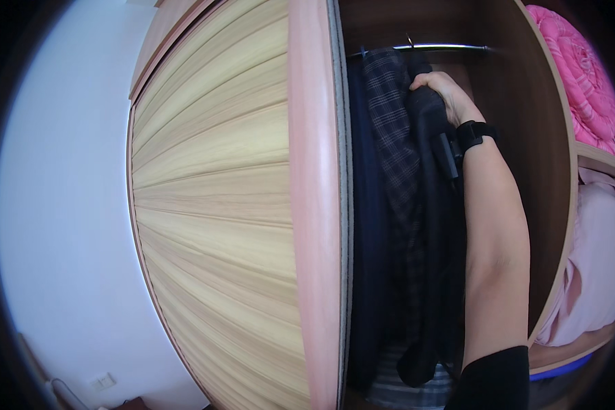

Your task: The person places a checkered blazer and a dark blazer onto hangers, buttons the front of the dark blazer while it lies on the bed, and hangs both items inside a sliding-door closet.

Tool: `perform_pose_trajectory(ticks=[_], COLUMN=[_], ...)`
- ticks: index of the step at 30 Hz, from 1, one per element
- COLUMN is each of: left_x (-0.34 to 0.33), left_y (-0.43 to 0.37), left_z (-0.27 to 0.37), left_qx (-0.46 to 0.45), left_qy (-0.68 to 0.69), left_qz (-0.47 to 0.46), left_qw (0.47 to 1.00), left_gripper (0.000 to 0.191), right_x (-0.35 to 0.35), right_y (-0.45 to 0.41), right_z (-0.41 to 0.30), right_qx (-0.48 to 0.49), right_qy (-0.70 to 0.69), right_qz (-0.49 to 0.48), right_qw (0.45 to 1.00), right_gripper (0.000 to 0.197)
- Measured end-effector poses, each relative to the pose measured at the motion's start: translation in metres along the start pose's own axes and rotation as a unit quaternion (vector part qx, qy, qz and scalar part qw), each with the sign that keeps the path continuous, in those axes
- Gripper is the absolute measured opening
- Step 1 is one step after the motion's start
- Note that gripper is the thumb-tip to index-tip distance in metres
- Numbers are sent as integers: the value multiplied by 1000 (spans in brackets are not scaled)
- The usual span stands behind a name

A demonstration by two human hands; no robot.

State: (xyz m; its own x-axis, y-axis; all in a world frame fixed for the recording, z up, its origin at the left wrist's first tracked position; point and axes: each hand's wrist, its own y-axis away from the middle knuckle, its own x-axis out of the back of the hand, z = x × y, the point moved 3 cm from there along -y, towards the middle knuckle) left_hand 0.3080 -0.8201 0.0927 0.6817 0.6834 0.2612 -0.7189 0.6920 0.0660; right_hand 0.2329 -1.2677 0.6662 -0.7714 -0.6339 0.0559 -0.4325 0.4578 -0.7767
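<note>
My right hand (443, 91) reaches into a wooden wardrobe and grips the shoulder of a black garment (428, 113), just under the metal hanging rail (451, 47). A hanger hook (410, 41) shows at the rail above this garment. My wrist wears a black band (474, 134), with a dark flat device beside it. Directly left of the black garment hangs a dark plaid garment (389, 113), and beyond that a navy one (366, 205). My left hand is out of view.
A wood-grain sliding door (220, 195) with a pink edge frame (318, 205) covers the wardrobe's left part. Right of the dividing panel, shelves hold a rolled pink quilt (581, 77) and pale pink bedding (589, 256). Striped folded fabric (410, 397) lies below the hanging clothes.
</note>
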Motion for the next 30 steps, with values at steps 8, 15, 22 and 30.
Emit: perform_pose_trajectory(ticks=[8, 15, 22, 30], left_x=[-27, -31, -45, -41], left_y=[10, 8, -2, -5], left_z=[10, -3, -7, -26], left_qx=[48, 65, 22, 33], left_qy=[47, 78, 61, 109], left_qz=[-12, -10, -24, -49], left_qw=[998, 995, 998, 992], left_gripper=[17, 17, 17, 19], right_x=[6, 10, 6, 0], right_y=[-24, -19, -22, -8], right_z=[13, 13, 18, 6], right_qx=[-7, -29, -1, -77], right_qy=[8, -17, -51, -20], right_qz=[-3, 13, 2, 7], right_qw=[1000, 999, 999, 997], right_gripper=[15, 9, 7, 13])
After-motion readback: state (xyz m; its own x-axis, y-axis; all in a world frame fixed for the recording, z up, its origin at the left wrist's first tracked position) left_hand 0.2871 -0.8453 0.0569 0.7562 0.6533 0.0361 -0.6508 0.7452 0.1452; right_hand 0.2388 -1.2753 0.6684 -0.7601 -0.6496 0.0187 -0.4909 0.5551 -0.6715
